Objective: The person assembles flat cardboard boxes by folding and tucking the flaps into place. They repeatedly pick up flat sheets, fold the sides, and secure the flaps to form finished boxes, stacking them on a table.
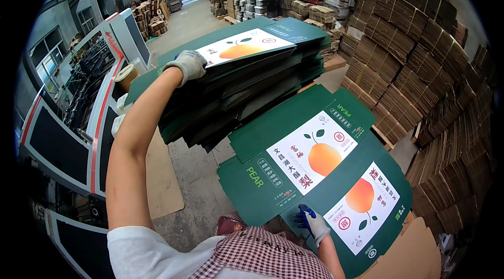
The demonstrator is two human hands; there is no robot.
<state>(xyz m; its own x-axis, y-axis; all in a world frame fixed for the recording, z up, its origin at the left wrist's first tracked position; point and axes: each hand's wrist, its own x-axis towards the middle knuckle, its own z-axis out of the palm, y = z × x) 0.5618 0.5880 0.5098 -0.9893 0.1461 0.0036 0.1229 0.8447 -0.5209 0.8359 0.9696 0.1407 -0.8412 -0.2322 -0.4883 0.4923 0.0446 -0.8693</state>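
**Gloved hands at green flat box sheets: left at the stack, right at the loose sheet**

A stack of green box sheets [231, 87] is seen at upper centre, its layers unevenly fanned along the near side. A white panel with an orange fruit and green leaves is printed on the top sheet.

The left hand [190, 66], in a pale glove with blue parts, is placed at the stack's near left edge, against the top layer. Its fingers are mostly hidden, so whether card is pinched cannot be told.

A loose green sheet [252, 145] is laid out flat nearer the body, right of centre and just below the stack. Two white fruit panels are carried on it, the nearer one printed the other way up.

The right hand [313, 222], gloved likewise, is set at the loose sheet's near edge. Its blue fingers are bent and bunched together; a grip on the card cannot be confirmed.

Brown cardboard [407, 255] is partly covered by the loose sheet at lower right. Strapped brown bundles [386, 32] are piled high at right. At left, a machine [58, 142] is fitted with dark panels and red trim, a bucket [126, 76] beside it.
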